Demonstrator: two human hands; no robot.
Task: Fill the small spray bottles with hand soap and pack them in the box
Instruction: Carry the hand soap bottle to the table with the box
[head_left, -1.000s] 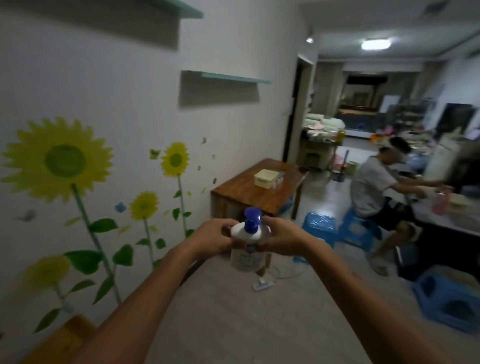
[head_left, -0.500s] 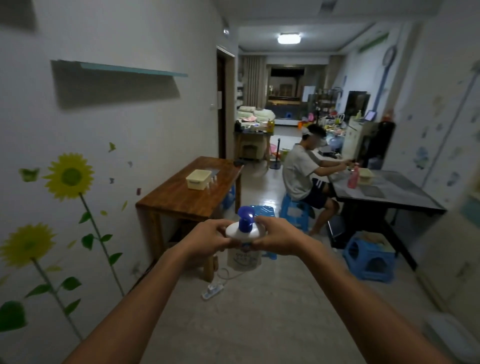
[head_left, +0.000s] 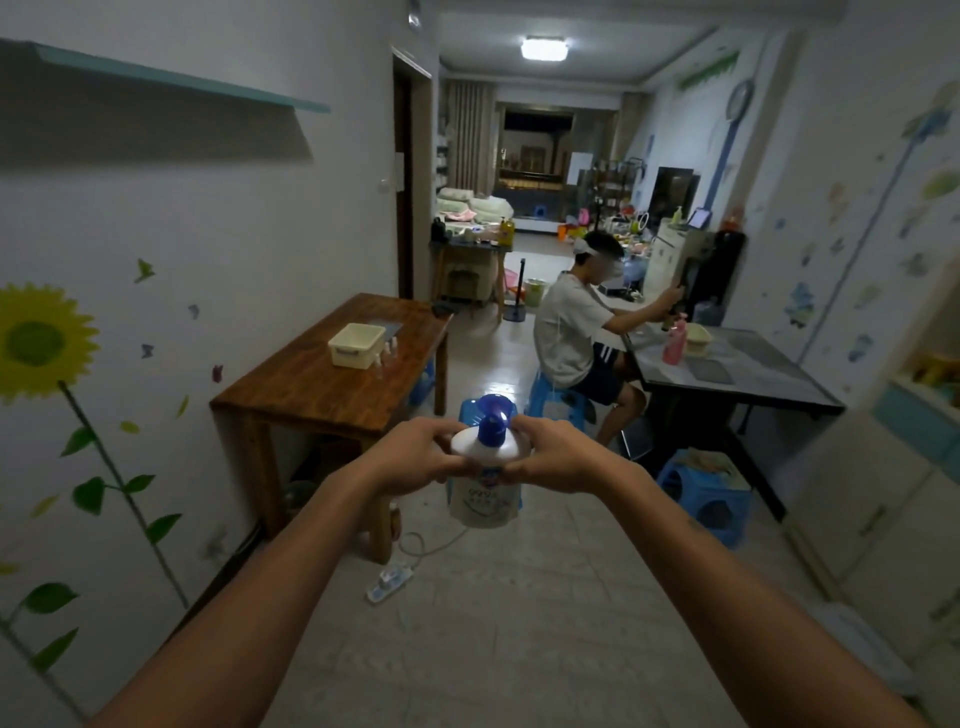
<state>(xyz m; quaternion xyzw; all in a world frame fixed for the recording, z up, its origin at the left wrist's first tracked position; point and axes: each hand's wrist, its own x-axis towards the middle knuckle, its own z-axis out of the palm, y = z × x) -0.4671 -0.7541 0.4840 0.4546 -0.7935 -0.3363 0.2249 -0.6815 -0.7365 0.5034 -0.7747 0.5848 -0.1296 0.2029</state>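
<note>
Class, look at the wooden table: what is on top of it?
On the wooden table stand a cream box and small bottles beside it. The box's inside cannot be seen from here.

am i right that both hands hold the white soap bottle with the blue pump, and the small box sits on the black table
Not quite. Both hands, left hand and right hand, do hold the soap bottle with the blue pump, but the head view shows the small box on the wooden table, not the black one.

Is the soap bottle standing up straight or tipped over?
Upright. The soap bottle hangs in the air between the left hand and right hand, with its blue pump on top.
</note>
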